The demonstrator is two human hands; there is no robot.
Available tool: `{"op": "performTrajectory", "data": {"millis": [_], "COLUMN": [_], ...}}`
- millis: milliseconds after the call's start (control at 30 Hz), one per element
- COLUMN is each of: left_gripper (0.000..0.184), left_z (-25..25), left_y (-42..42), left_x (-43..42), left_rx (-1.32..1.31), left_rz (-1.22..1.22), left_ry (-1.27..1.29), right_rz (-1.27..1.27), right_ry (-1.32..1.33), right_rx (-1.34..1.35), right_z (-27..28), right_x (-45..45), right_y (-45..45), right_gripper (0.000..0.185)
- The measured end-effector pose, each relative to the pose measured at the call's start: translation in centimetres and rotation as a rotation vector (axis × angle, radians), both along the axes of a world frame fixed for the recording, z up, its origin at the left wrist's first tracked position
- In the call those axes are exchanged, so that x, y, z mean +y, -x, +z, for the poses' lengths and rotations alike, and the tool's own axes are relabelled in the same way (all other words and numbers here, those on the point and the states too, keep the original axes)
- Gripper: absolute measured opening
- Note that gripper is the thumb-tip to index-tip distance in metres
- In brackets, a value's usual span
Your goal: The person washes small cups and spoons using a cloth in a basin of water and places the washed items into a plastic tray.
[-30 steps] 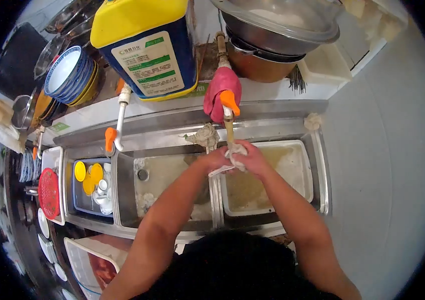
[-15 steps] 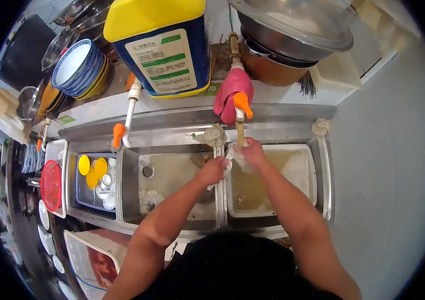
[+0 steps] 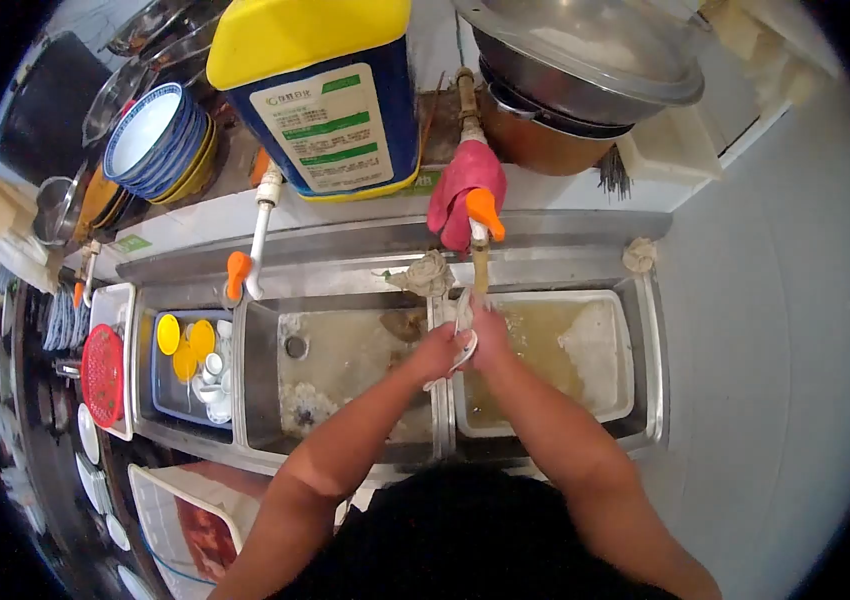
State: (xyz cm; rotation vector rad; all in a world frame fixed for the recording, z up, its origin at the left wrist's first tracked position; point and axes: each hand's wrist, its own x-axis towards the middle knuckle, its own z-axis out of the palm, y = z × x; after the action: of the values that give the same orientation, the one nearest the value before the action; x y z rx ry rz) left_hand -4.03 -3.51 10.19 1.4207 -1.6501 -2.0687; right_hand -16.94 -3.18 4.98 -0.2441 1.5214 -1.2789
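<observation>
In the head view both my hands are close together over the divider between the middle and right basins. My left hand (image 3: pixel 437 354) is closed around a slim white piece (image 3: pixel 466 348) that looks like a spoon; the fingers hide much of it. Touching it from the other side is my right hand (image 3: pixel 489 335), closed on a pale wet cloth (image 3: pixel 463 308) just below the tap hose (image 3: pixel 481 268). Under my right hand, a white tub (image 3: pixel 620 350) of cloudy brownish water sits in the right basin.
A crumpled rag (image 3: pixel 427 273) lies on the sink ledge. The middle basin (image 3: pixel 335 330) holds murky water with foam. Yellow and white dishes (image 3: pixel 207 365) fill a blue tub at left. A pink cloth (image 3: pixel 465 190) wraps the tap, near a big blue jug (image 3: pixel 345 120) and metal pots (image 3: pixel 585 60).
My right hand has come down and toward me, away from the hose, and now presses against my left hand. My left hand has moved slightly toward me with the white piece.
</observation>
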Motion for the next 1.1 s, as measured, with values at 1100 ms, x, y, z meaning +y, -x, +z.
{"op": "performTrajectory", "data": {"millis": [1100], "left_gripper": [0.023], "left_z": [-4.1], "left_y": [4.8], "left_x": [-2.8], "left_rx": [0.290], "left_rz": [0.590], "left_ry": [-0.013], "right_rz": [0.400], "right_ry": [0.104], "right_rx": [0.613], "right_z": [3.0], "right_x": [4.7], "right_y": [1.8], "right_gripper": [0.026]}}
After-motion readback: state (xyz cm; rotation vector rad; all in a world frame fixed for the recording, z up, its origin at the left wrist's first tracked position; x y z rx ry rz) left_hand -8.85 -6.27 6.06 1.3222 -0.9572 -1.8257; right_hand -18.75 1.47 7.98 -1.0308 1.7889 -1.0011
